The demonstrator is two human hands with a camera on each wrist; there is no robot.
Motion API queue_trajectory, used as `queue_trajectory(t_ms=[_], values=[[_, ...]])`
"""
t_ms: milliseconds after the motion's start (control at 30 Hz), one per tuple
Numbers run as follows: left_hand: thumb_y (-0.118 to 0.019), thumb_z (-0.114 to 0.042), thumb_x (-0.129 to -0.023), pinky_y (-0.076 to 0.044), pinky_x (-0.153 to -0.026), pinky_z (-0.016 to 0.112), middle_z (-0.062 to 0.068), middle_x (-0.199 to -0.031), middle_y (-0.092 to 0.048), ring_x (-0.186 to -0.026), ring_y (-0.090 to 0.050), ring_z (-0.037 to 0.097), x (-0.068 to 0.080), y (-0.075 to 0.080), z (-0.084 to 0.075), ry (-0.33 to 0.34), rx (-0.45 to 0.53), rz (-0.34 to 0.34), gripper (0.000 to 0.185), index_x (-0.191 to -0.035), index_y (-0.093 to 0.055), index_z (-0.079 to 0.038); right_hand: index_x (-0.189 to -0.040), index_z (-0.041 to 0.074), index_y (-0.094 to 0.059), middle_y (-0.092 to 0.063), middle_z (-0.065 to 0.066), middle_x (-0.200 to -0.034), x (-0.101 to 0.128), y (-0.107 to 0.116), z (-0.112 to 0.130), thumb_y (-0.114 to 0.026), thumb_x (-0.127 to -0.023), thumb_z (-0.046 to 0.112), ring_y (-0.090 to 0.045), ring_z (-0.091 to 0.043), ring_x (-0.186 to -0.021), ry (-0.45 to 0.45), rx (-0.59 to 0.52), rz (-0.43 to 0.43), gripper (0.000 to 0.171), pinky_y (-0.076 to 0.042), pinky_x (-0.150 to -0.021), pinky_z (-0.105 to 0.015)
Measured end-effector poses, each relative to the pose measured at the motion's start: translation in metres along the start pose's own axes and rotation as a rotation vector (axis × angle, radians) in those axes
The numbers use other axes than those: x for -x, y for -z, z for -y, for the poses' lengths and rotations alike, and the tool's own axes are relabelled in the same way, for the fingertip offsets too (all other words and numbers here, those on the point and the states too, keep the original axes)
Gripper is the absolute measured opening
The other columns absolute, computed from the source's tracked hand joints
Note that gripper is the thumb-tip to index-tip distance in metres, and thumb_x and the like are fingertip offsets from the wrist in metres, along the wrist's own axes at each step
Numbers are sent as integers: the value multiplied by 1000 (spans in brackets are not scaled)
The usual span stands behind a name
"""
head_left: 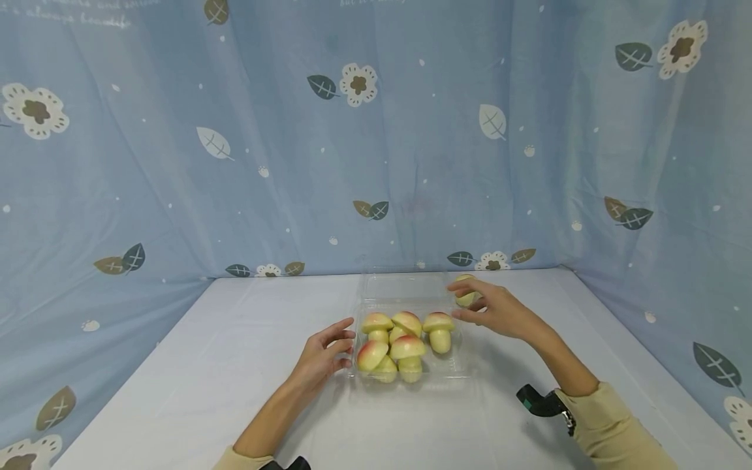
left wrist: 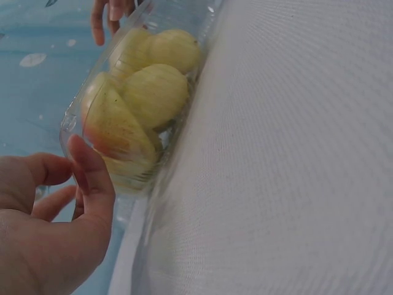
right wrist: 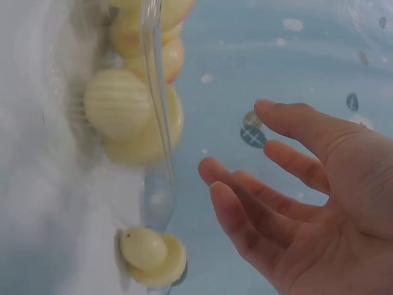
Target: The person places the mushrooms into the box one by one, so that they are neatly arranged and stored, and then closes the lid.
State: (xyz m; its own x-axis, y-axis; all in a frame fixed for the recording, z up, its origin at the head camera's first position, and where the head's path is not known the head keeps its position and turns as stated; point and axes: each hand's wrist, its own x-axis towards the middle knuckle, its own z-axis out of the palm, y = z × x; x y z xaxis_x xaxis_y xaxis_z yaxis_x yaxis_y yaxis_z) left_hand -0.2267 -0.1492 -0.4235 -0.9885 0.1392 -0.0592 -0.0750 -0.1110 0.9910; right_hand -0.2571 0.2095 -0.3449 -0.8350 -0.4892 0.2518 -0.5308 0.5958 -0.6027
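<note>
Inside the clear plastic box [head_left: 442, 369] lay five mushroom-shaped pieces [head_left: 408, 347], pale yellow-green with red-tinged caps: three toward the back wall, two toward the front. The front-left one tilted, its cap leaning toward the box's left side. Behind the box stretched its transparent lid [head_left: 405, 287], folded back. A sixth mushroom [right wrist: 156, 258] sat outside, beyond the box's back-right corner, close beside the lid.

Your left hand [head_left: 317, 359] was at the box's left wall, its fingers loosely bent and fingertips against the plastic edge, with no firm grasp. Your right hand [head_left: 499, 312] hovered by the back-right corner, near the sixth mushroom but apart from it, fingers parted and holding nothing.

Beneath the box spread a white tablecloth [head_left: 247, 339]; beyond it hung a blue curtain [head_left: 282, 130] printed with leaves and flowers.
</note>
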Motion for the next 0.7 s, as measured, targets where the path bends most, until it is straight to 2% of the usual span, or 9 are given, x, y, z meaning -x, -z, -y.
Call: queue_trajectory(t_ms=[167, 333, 567, 700], values=[[-57, -2, -94, -51, -61, 21, 10, -118, -53, -85, -53, 13, 0, 0, 1, 3, 7, -1, 53, -145, -46, -6, -136, 15, -53, -61, -20, -126, -1, 2, -8, -69, -92, 27, -70, -32, -98, -31, 1, -21, 49, -59, -66, -30], [-56, -2, -94, -51, -60, 21, 9, -116, -53, -84, -53, 14, 0, 0, 1, 5, 16, 2, 53, -146, -45, -5, -138, 13, -52, -60, -22, -127, -2, 1, -19, -69, -92, 23, -70, -29, -93, -63, 5, -32, 50, -59, -64, -30], [-56, -2, -95, -51, -60, 20, 7, -114, -53, -84, -53, 13, 0, 0, 1, 3, 14, 3, 52, -146, -46, -6, -138, 10, -51, -56, -28, -130, -2, 1, -33, -67, -93, 22, -71, -31, -88, -114, -14, -34, 49, -59, -65, -37], [-57, -3, -95, -51, -60, 20, 7, -114, -53, -84, -53, 13, 1, 0, 0, -3, 5, 14, 52, -146, -44, -5, -138, 6, -50, -56, -29, -130, -2, 0, -42, -67, -93, 27, -71, -32, -88, -139, -2, -32, 53, -58, -63, -33]])
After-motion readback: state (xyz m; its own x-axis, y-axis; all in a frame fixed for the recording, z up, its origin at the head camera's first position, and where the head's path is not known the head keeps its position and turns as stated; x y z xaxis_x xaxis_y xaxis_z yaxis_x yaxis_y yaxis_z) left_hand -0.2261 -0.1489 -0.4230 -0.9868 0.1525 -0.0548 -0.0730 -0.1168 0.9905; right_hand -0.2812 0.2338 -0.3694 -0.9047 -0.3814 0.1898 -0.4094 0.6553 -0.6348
